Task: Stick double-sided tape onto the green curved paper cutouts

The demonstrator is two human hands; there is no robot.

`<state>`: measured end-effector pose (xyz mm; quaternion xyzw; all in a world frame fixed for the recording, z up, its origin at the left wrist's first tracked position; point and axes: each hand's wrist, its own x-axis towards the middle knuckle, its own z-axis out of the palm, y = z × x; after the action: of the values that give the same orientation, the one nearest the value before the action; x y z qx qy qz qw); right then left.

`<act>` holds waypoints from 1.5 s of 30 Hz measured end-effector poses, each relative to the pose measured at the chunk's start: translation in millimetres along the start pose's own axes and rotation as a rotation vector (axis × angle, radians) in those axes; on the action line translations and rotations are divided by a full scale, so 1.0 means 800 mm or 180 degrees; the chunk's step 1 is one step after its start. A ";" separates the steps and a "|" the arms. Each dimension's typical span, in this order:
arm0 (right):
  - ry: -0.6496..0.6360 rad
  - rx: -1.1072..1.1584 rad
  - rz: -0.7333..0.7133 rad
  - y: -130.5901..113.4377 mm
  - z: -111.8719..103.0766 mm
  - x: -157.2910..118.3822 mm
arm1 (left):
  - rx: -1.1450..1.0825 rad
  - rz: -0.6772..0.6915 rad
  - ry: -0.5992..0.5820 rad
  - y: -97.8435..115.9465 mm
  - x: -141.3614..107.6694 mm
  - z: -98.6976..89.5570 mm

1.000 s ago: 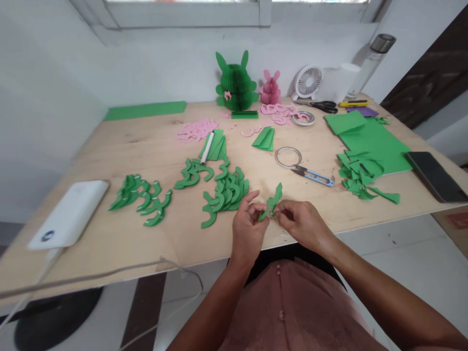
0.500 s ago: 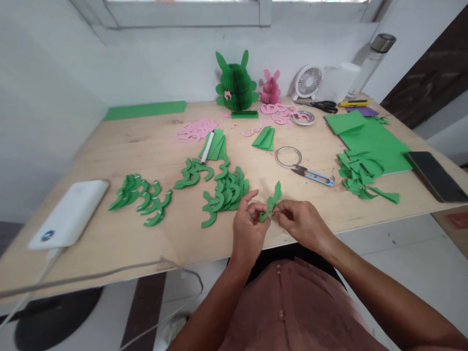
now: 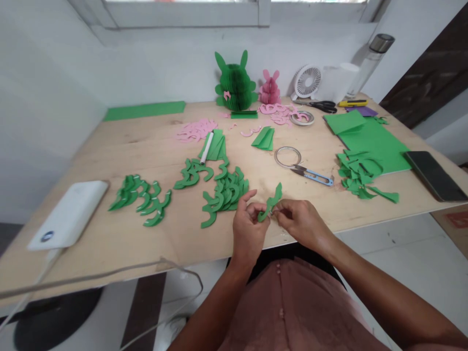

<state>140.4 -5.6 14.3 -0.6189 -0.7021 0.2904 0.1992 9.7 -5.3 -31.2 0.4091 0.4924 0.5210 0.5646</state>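
A wavy green paper cutout (image 3: 272, 201) stands tilted between my two hands just above the table's front edge. My left hand (image 3: 250, 226) pinches its lower end, with the index finger raised. My right hand (image 3: 298, 217) is closed, thumb and fingertips pressed together against the cutout's right edge; what they pinch is too small to make out. Left of my left hand lies a heap of curved green paper cutouts (image 3: 226, 192). Further left, more green cutouts carrying white strips (image 3: 141, 197) lie in overlapping rows. Thread snips with a blue handle (image 3: 315, 176) rest beyond my right hand.
A tape roll (image 3: 288, 157) lies by the snips. Green scraps (image 3: 360, 173), a phone (image 3: 437, 175) and green sheets (image 3: 376, 141) occupy the right. Paper rabbits (image 3: 236, 85), pink cutouts (image 3: 197, 130) and a small fan (image 3: 307, 82) are at the back; a white power bank (image 3: 69, 214) sits left.
Both hands keep nearly the same place and grip. The green cutout has shifted very slightly between them, and the whole view has drifted a little.
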 end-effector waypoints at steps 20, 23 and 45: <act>-0.0087 0.0193 0.0073 -0.001 0.000 0.005 | 0.0169 0.0363 0.0216 0.000 -0.006 0.006; -0.0113 0.0326 0.0119 0.001 0.001 0.006 | 0.0141 0.0368 0.0243 0.002 -0.007 0.007; -0.0305 0.0571 0.0052 0.005 -0.002 0.012 | 0.0271 0.0417 0.0351 -0.003 -0.007 0.008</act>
<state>142.8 4.0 11.7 -0.5897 -0.6769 0.3830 0.2176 16.3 -11.2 -31.6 0.4348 0.5167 0.5570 0.4835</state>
